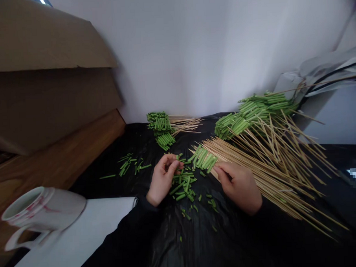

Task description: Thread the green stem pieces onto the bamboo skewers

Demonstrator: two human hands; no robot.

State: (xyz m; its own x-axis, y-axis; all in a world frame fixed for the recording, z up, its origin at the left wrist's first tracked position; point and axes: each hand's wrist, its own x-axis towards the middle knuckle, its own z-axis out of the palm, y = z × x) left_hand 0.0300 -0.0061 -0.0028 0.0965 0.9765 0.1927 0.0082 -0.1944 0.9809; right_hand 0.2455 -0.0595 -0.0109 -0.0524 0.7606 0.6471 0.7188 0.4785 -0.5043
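My right hand (pixel 240 184) is closed around the end of a bamboo skewer threaded with a row of cut green bean pieces (pixel 203 158). The row tilts up and left from my fingers. To its left, my left hand (pixel 165 176) pinches a short piece of green bean (pixel 177 158) between thumb and fingers. Just below and between the hands lies a loose heap of cut bean pieces (pixel 184 186). Under and beside my right hand spreads a bundle of bare bamboo skewers (pixel 274 184).
Loaded skewers lie in a small stack (pixel 161 128) by the wall and a larger stack (pixel 256 110) at right. More bean pieces (pixel 126 165) lie left on the black plastic sheet (pixel 177 243). A mug (pixel 45 208) stands on white paper (pixel 90 220), near a cardboard box (pixel 48 76).
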